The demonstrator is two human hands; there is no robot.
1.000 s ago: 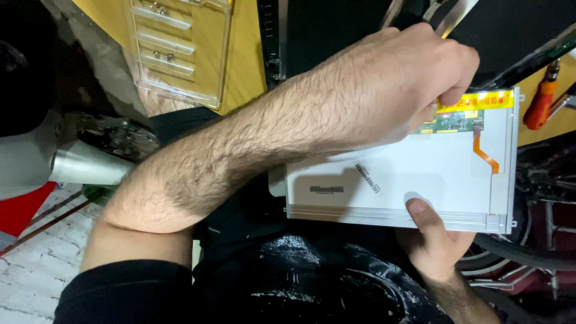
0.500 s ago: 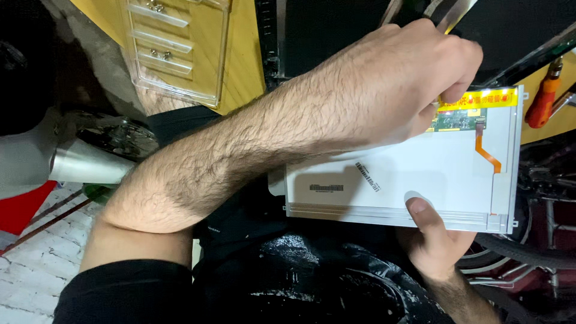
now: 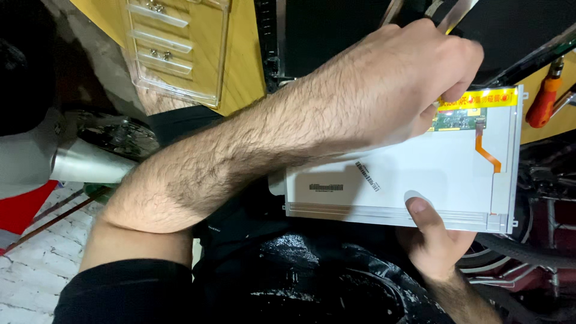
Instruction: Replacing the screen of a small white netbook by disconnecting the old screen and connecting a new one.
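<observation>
Display panel [image 3: 420,174] back: matt white, likely metal; orange flex ribbon [image 3: 487,153]; clear glossy plastic tray [image 3: 180,54].

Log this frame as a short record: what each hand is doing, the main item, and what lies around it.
left hand: closed over the top edge of the panel, by the yellow strip
right hand: grips the lower edge from beneath, thumb on the white back
panel: flat white display panel, back side up, orange flex cable at right
nearby: clear plastic tray on yellow surface; orange-handled tool at right
</observation>
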